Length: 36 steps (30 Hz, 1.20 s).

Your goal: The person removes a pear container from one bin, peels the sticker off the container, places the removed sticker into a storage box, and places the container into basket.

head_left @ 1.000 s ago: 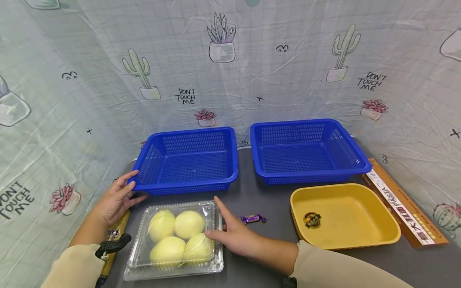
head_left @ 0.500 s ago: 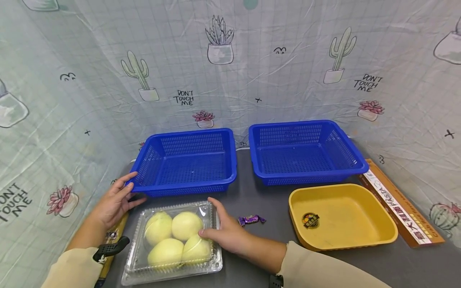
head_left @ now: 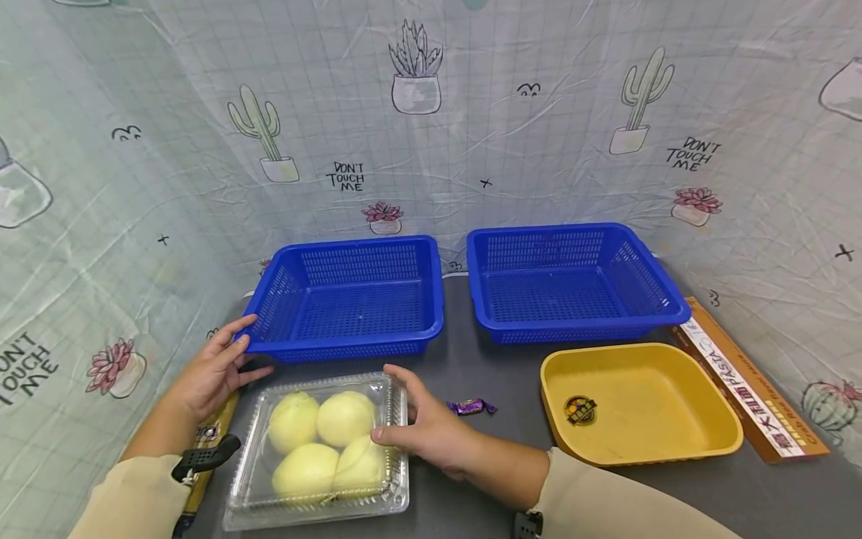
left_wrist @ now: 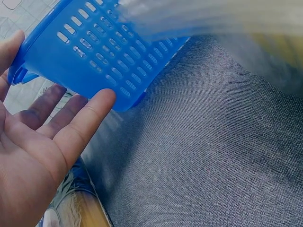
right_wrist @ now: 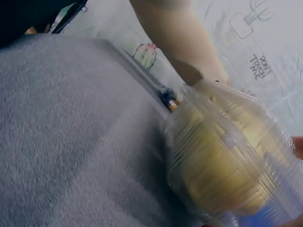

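A clear plastic clamshell box (head_left: 316, 449) with several round, pale yellow fruits inside is at the front left in the head view. My right hand (head_left: 431, 434) grips its right side, thumb over the lid and index finger along the far corner; the other fingers are hidden. The same clamshell box (right_wrist: 222, 161) looks blurred in the right wrist view. My left hand (head_left: 214, 370) touches the near-left corner of the left blue basket (head_left: 350, 350). In the left wrist view, the left hand (left_wrist: 42, 137) has its fingers spread beside the basket's slotted wall (left_wrist: 109, 56).
A second blue basket (head_left: 579, 333) stands at the right, behind a yellow tray (head_left: 646, 404). An orange pasta box (head_left: 754, 389) lies along the right side. Between the clamshell and tray lies a purple-wrapped candy (head_left: 471, 406). A yellow packet (head_left: 218, 427) is partly hidden under the left arm.
The clamshell box has shifted slightly left with my right hand on it. My left hand stays at the basket corner. The head view has shifted a little.
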Available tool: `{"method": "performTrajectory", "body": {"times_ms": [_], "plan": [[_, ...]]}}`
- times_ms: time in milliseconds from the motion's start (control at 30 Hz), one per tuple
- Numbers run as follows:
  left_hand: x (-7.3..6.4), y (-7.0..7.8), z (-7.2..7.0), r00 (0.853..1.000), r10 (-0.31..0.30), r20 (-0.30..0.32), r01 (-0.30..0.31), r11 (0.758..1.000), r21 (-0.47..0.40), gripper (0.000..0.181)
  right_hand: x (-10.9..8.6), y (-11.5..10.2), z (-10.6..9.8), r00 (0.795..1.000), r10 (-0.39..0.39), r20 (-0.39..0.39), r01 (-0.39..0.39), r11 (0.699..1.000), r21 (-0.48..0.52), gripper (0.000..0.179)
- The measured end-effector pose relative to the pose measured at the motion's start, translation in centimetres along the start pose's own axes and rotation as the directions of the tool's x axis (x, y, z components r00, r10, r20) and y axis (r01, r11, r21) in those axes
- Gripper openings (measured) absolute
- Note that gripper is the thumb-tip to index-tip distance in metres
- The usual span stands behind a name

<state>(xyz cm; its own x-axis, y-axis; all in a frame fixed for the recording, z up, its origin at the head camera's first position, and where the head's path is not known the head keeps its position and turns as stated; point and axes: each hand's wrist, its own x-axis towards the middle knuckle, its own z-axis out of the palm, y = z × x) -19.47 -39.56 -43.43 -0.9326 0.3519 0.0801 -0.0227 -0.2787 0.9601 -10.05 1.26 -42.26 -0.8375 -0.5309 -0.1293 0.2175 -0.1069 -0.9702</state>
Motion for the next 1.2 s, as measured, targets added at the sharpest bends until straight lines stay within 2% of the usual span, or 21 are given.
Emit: {"method": "performTrajectory", "body": {"times_ms": [100, 233, 467, 667, 833, 1000, 1200], "plan": [[-0.2, 0.0, -0.1, 1.000, -0.006, -0.005, 0.006, 1.000, 0.002, 0.048, 0.1, 0.3, 0.0, 0.999, 0.035, -0.006, -0.034, 0.995, 0.096, 0.094], [-0.5, -0.1, -0.1, 1.000, -0.005, -0.015, 0.005, 1.000, 0.007, 0.048, 0.2, 0.7, 0.0, 0.999, 0.034, -0.021, -0.030, 0.988, 0.149, 0.093], [-0.6, -0.5, 0.8, 0.999, -0.006, -0.047, 0.004, 0.999, -0.043, 0.048, -0.5, 0.4, 0.4, 0.990, 0.056, -0.126, -0.043, 0.994, 0.105, 0.092], [-0.3, -0.7, 2.0, 0.993, -0.010, -0.121, 0.001, 0.997, -0.075, 0.049, -1.1, -0.6, -0.2, 0.979, 0.075, -0.190, -0.064, 0.996, 0.064, 0.092], [-0.3, -1.0, 2.8, 0.981, 0.027, -0.190, -0.051, 0.991, -0.124, 0.046, -1.6, -1.2, -1.2, 0.973, 0.101, -0.207, -0.097, 0.995, 0.032, 0.092], [-0.2, -1.4, 3.6, 0.962, 0.081, -0.260, -0.127, 0.978, -0.167, 0.042, -2.1, -2.2, -2.0, 0.971, 0.112, -0.213, -0.107, 0.994, 0.034, 0.092], [-0.1, -1.4, 4.6, 0.940, 0.075, -0.332, -0.145, 0.971, -0.190, 0.041, -2.6, -4.4, -3.0, 0.970, 0.123, -0.208, -0.122, 0.992, 0.015, 0.089]]}}
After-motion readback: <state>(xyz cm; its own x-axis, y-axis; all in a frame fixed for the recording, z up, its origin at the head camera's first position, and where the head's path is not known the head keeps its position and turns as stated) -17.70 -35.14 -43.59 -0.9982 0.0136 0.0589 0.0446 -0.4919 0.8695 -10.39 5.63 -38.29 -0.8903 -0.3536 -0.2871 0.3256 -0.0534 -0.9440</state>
